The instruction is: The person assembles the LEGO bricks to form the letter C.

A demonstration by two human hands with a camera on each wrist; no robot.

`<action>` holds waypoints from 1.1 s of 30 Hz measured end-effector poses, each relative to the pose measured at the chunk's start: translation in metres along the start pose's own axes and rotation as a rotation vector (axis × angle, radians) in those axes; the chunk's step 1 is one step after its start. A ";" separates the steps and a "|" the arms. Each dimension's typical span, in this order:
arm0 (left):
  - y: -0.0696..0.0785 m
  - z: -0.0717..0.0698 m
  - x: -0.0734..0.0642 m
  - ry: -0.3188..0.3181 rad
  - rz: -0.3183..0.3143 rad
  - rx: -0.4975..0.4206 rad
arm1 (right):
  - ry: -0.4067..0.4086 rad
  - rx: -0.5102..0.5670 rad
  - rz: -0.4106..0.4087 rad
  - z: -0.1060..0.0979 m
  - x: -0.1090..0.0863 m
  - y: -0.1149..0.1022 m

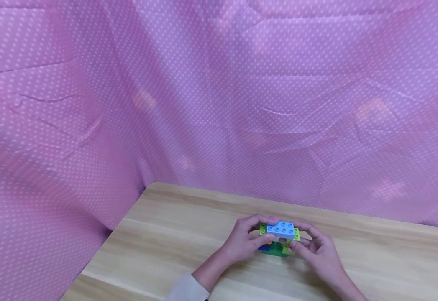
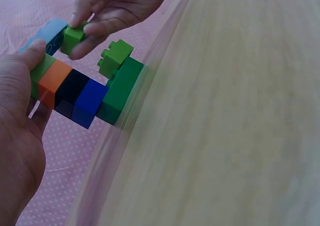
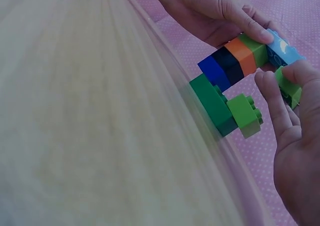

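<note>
A stack of toy building bricks stands on the table. Its base is a dark green brick [image 2: 121,93]; at its left end rise a blue brick [image 2: 91,103], a black brick [image 2: 71,96], an orange brick [image 2: 55,80] and a lime green brick. Across the top lies a light blue brick [image 1: 280,230]. My left hand [image 1: 241,240] grips the stack's upper left, thumb by the light blue brick. Between the fingers of my right hand [image 1: 321,251] is another lime green brick [image 2: 73,38], at the light blue brick's right end. Below it, a lime brick [image 3: 245,115] sits on the base, a gap between them.
The wooden table [image 1: 188,221] extends to both sides of the hands. Behind it and at the left hangs a pink dotted cloth [image 1: 203,104]. The table's rounded far left corner shows in the head view.
</note>
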State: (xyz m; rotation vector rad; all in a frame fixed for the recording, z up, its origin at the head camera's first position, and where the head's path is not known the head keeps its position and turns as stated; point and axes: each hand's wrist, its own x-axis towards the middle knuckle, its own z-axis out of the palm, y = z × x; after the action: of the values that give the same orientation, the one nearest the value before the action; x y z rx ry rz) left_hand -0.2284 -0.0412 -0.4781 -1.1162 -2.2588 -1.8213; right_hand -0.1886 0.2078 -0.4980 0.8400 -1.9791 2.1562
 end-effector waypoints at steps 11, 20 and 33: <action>0.000 -0.001 -0.002 -0.002 0.008 0.016 | 0.120 -0.044 0.118 0.014 0.002 -0.011; 0.000 -0.002 0.000 0.001 0.024 0.018 | 0.302 -0.048 0.298 0.032 0.012 -0.023; -0.002 -0.001 0.000 0.001 0.026 0.010 | 0.322 -0.066 0.386 0.028 0.013 -0.025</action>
State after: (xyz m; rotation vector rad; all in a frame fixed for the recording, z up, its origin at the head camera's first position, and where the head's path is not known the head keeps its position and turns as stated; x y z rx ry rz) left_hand -0.2302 -0.0422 -0.4798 -1.1374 -2.2385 -1.7992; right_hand -0.1802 0.1811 -0.4700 0.0878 -2.1554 2.2172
